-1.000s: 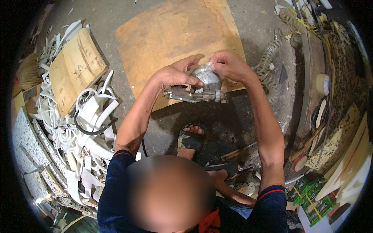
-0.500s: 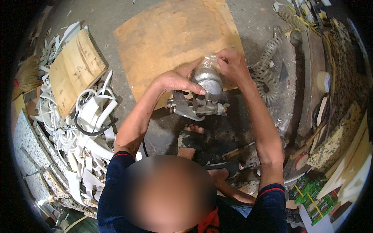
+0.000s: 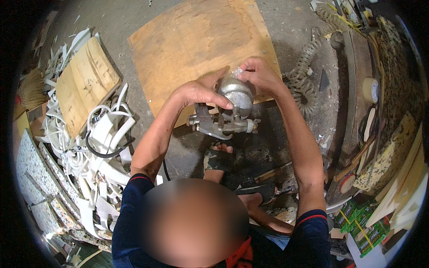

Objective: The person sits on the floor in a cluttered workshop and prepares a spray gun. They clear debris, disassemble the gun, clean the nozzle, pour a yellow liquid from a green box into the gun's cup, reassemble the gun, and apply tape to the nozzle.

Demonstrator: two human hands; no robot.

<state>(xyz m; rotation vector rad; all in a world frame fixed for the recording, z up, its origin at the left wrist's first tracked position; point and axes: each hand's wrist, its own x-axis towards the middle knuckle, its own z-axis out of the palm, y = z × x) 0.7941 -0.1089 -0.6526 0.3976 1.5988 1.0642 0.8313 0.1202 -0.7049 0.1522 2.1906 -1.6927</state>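
A metal spray gun [image 3: 237, 97] with a rounded silver cup hangs in front of me, over the near edge of a plywood board [image 3: 187, 49]. My left hand [image 3: 203, 94] is wrapped round the cup's left side, its thumb lying across the front. The gun's body, trigger and nozzle point sideways below the cup, with the nozzle to the right. At the cup's far end my right hand [image 3: 259, 75] pinches a crumpled piece of clear plastic film [image 3: 237, 72]. Part of the film is hidden behind the fingers.
White foam offcuts [image 3: 107, 129] pile up at left, with a wooden panel [image 3: 87, 82] on top. A coiled air hose [image 3: 306, 89] lies on the floor at right. Beyond it are a dusty ledge with a tape roll [image 3: 370, 90] and green packets [image 3: 364, 225]. My sandalled foot [image 3: 219, 158] is below the gun.
The spray gun and both hands have shifted very slightly left. My right fingers have closed in over the plastic film at the cup's far end.
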